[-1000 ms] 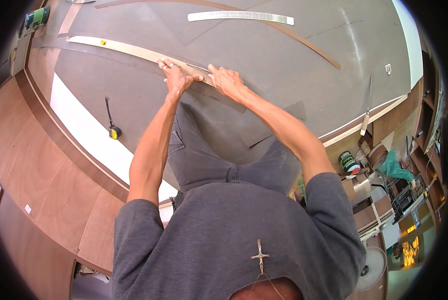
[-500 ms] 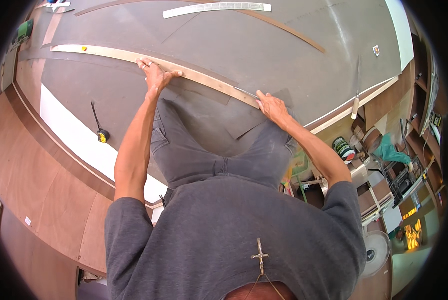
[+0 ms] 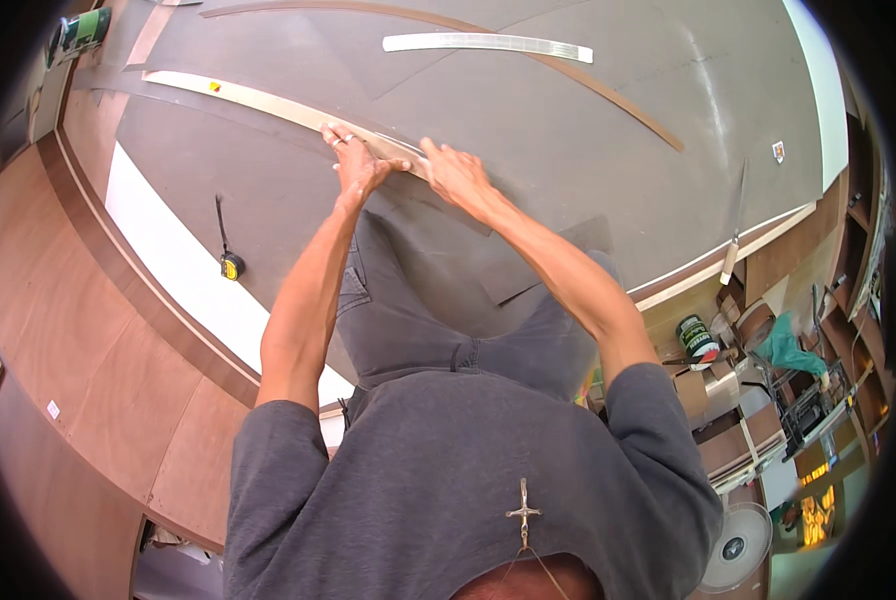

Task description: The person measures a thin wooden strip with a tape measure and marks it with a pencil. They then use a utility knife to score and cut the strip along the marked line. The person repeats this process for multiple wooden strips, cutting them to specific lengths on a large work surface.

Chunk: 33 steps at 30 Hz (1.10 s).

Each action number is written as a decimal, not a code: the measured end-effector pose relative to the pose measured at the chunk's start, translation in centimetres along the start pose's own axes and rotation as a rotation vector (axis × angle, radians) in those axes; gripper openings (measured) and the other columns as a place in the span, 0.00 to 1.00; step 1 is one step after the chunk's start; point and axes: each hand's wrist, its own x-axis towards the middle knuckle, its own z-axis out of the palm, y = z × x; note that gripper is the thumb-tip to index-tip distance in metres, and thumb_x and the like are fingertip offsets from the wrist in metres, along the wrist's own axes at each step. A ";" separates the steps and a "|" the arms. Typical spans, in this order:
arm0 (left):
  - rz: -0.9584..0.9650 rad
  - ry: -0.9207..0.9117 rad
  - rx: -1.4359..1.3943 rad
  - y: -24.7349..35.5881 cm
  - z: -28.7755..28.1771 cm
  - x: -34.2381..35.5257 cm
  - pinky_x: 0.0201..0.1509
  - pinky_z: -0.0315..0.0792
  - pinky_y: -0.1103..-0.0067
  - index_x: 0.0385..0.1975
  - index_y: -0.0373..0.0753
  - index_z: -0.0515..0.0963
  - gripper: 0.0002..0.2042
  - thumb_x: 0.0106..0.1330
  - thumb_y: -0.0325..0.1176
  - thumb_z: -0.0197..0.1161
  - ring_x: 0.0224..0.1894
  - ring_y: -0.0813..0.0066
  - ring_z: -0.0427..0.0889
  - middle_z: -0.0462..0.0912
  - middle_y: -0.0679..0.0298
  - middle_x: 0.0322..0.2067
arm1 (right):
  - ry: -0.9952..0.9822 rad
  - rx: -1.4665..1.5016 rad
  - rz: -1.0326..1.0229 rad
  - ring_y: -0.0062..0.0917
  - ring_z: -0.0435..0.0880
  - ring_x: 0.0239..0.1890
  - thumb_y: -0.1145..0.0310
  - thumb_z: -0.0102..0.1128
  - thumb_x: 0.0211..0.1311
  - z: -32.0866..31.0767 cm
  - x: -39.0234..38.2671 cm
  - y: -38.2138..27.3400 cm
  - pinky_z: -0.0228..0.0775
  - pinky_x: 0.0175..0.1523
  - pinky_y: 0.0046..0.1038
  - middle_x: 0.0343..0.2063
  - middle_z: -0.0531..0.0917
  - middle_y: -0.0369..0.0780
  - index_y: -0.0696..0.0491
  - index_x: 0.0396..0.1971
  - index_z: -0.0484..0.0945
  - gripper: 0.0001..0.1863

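A long pale wooden strip [image 3: 268, 111] lies slantwise on the grey-brown sheet [image 3: 568, 190], running from far left to near the middle. With fingers and thumb spread, my left hand [image 3: 364, 170] presses down on this strip. Just right of it, my right hand [image 3: 458, 178] is closed at the strip's near end. A thin, light-coloured slim tool seems to stick out of the right fist along the strip's far edge. Its kind is hidden by the fingers and blur.
A yellow-black tape measure [image 3: 231, 265] lies left. Farther off are a whitish ruler-like strip [image 3: 488, 43] and a thin brown strip [image 3: 608, 95]. A handsaw [image 3: 730, 258] rests at the right edge. Beyond it stand a paint can [image 3: 696, 336], assorted tools and a fan [image 3: 736, 546].
My right hand has slid left and away along the strip, ending close beside my left hand. The left hand stays pressed on the strip. The whole view has shifted slightly.
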 end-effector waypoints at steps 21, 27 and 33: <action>0.045 -0.023 0.015 -0.8 0.2 0.3 0.77 0.54 0.40 0.76 0.20 0.35 0.81 0.30 0.52 0.92 0.82 0.42 0.41 0.28 0.39 0.79 | 0.099 -0.251 0.144 0.53 0.87 0.41 0.56 0.54 0.76 -3.4 -21.4 16.4 0.78 0.43 0.52 0.39 0.85 0.52 0.49 0.53 0.68 0.16; -0.022 -0.026 -0.050 0.5 -0.8 -0.6 0.78 0.52 0.39 0.77 0.23 0.34 0.80 0.30 0.45 0.93 0.83 0.48 0.38 0.26 0.46 0.80 | 0.082 0.011 0.080 0.56 0.84 0.49 0.54 0.48 0.79 -1.7 -9.6 6.9 0.74 0.52 0.56 0.47 0.83 0.57 0.53 0.54 0.67 0.18; -0.009 0.063 -0.084 -0.7 0.4 0.5 0.77 0.52 0.37 0.78 0.24 0.33 0.80 0.32 0.47 0.92 0.83 0.47 0.34 0.28 0.45 0.81 | 0.063 -0.075 -0.054 0.58 0.85 0.44 0.57 0.48 0.79 0.7 3.7 -3.2 0.75 0.49 0.57 0.41 0.84 0.56 0.52 0.50 0.67 0.14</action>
